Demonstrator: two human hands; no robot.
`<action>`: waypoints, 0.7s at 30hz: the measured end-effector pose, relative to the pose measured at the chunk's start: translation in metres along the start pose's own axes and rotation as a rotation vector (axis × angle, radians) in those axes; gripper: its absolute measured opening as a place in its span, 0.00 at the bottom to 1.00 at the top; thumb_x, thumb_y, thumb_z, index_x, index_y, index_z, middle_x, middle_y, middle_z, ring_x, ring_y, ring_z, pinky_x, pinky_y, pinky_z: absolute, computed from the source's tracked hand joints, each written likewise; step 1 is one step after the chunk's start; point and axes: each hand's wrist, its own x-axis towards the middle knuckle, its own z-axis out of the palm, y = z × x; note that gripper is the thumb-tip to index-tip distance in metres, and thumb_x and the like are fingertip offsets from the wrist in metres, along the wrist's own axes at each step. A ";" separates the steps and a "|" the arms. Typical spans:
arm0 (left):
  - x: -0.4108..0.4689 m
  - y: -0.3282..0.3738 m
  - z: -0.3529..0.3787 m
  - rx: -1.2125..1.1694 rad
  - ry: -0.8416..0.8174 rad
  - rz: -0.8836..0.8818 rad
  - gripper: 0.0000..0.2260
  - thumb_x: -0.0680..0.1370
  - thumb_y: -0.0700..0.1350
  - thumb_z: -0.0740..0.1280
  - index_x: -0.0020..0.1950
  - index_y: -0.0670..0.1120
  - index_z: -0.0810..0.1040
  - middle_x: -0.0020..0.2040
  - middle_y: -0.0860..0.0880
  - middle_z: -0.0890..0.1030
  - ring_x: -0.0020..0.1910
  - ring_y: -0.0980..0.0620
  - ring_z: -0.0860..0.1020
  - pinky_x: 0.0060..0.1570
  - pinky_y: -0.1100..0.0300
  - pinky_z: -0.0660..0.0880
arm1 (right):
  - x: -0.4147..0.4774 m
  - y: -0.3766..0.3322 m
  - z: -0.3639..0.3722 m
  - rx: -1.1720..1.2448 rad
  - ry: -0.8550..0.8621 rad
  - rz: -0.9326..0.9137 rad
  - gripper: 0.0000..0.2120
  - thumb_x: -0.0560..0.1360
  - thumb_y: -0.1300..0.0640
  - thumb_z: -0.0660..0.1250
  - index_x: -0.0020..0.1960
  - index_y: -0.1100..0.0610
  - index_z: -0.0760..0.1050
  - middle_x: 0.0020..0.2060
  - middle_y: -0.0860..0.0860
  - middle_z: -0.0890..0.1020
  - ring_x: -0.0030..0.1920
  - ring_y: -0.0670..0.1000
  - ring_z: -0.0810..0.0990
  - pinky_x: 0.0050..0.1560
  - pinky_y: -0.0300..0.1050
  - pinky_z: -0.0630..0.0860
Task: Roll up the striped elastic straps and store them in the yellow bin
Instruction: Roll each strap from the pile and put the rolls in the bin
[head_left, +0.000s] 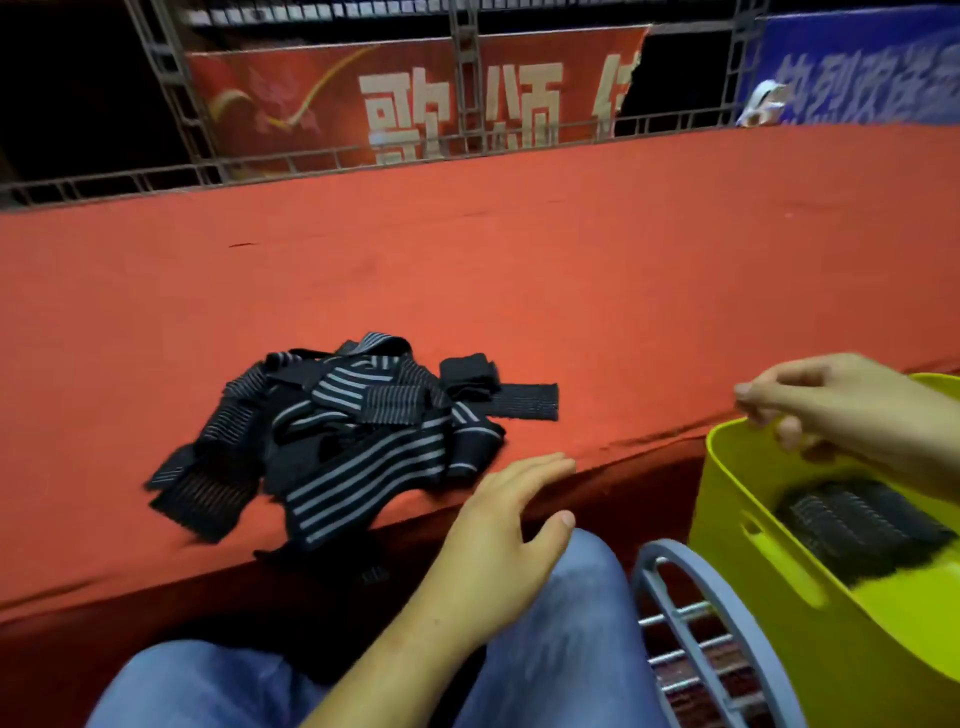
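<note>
1. Striped elastic straps (332, 441): a loose, tangled heap of black bands with grey lengthwise stripes. The heap lies on the red cloth-covered surface (571, 270), near its front edge. Several bands are broad with 4 bold stripes; others carry fine, close stripes. 1 band end hangs over the front edge. At the right side of the heap, a flat strip (524, 401) extends outward.

2. Yellow bin (753, 597): stands to the right, below the surface edge, with a slot handle in its wall. 1 rolled strap (862, 530), dark with fine stripes, lies inside on the bottom.

3. Left hand (498, 530): empty, fingers straight and together, thumb apart. The fingertips reach the front edge of the surface, just right of the heap. Contact with the cloth cannot be determined.

4. Right hand (831, 410): positioned over the bin rim, fingers loosely curled, nothing held.

5. Surroundings: blue jeans (571, 623) below the left hand; a grey barred frame (717, 623) beside the bin; a metal railing (462, 78) with a red banner (415, 104) and a blue banner (857, 67) behind the surface.
</note>
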 end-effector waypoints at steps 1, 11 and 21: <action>-0.004 -0.007 -0.006 -0.007 0.025 -0.030 0.20 0.80 0.44 0.70 0.72 0.56 0.77 0.71 0.65 0.74 0.72 0.72 0.66 0.72 0.74 0.59 | -0.003 -0.011 0.011 0.096 -0.023 -0.011 0.14 0.81 0.54 0.71 0.40 0.61 0.80 0.25 0.47 0.78 0.21 0.43 0.70 0.24 0.36 0.63; -0.029 -0.087 -0.073 0.075 0.287 -0.212 0.18 0.77 0.41 0.74 0.66 0.53 0.81 0.65 0.59 0.79 0.67 0.65 0.73 0.68 0.75 0.62 | -0.017 -0.078 0.143 0.243 -0.253 -0.173 0.12 0.80 0.53 0.72 0.38 0.54 0.83 0.33 0.52 0.82 0.31 0.53 0.72 0.26 0.39 0.66; -0.048 -0.133 -0.101 0.110 0.309 -0.397 0.24 0.76 0.43 0.75 0.72 0.50 0.76 0.69 0.53 0.77 0.70 0.52 0.73 0.74 0.57 0.66 | 0.026 -0.094 0.256 0.234 -0.259 -0.120 0.20 0.82 0.53 0.71 0.72 0.44 0.73 0.65 0.49 0.78 0.48 0.53 0.87 0.37 0.49 0.83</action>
